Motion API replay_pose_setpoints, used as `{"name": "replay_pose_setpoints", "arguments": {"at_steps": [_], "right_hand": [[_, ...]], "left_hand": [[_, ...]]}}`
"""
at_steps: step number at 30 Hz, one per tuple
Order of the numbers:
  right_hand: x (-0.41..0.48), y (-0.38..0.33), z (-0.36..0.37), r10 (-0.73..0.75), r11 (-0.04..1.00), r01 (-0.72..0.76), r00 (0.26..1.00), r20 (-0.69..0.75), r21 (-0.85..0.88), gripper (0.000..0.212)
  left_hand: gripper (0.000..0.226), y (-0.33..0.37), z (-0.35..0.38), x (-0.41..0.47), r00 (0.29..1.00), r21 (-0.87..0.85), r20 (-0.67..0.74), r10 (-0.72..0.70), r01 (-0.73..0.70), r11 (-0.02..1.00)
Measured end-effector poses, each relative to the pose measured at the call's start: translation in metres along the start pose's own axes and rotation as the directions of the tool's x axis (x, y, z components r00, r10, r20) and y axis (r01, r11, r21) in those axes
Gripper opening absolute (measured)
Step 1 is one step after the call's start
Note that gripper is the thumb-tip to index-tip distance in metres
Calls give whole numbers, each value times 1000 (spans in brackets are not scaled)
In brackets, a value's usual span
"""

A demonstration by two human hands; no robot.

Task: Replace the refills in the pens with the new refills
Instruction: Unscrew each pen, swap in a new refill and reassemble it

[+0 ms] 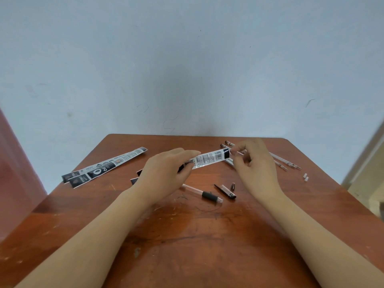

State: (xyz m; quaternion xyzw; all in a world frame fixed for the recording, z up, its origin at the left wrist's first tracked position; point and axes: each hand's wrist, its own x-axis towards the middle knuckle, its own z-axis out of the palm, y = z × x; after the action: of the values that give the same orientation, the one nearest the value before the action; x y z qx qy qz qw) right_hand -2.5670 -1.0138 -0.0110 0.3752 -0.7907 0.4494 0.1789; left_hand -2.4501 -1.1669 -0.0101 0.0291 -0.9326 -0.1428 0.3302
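Note:
My left hand (166,173) grips a long refill packet (209,160), white with black ends, lifted above the wooden table (187,235). My right hand (252,163) pinches the packet's right end with thumb and fingertips. Below the hands a clear pen barrel with a black grip (204,193) lies on the table. Beside it are a pen cap with a black clip (226,191) and a small dark metal tip cone (233,186). Part of the packet is hidden inside my left hand.
Two more refill packets (99,168) lie at the table's left. Several loose thin refills (284,163) lie at the right rear, partly behind my right hand. Two tiny white caps (305,177) sit near the right edge. A pale wall stands behind the table.

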Motion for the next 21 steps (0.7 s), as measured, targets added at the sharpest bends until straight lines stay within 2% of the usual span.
{"name": "replay_pose_setpoints", "arguments": {"at_steps": [5, 7, 12, 17, 21], "right_hand": [[0, -6, -4, 31, 979, -52, 994, 106, 197, 22], [0, -8, -5, 27, 960, -71, 987, 160, 272, 31], [1, -5, -7, -7, 936, -91, 961, 277, 341, 44], [3, 0, -6, 3, 920, -108, 963, 270, 376, 51], [4, -1, -7, 21, 908, -111, 975, 221, 404, 40]], "left_hand": [[37, -1, 0, 0, 1000, -16, 3, -16, 16, 1000], [37, -2, -1, 0, 1000, -31, 10, -20, 21, 999], [38, -4, 0, 0, 1000, -57, 24, -15, 17, 998], [39, -5, -1, 0, 999, -67, 48, -16, 19, 998], [35, -10, -1, 0, 998, -85, 48, -27, 31, 996]]}}
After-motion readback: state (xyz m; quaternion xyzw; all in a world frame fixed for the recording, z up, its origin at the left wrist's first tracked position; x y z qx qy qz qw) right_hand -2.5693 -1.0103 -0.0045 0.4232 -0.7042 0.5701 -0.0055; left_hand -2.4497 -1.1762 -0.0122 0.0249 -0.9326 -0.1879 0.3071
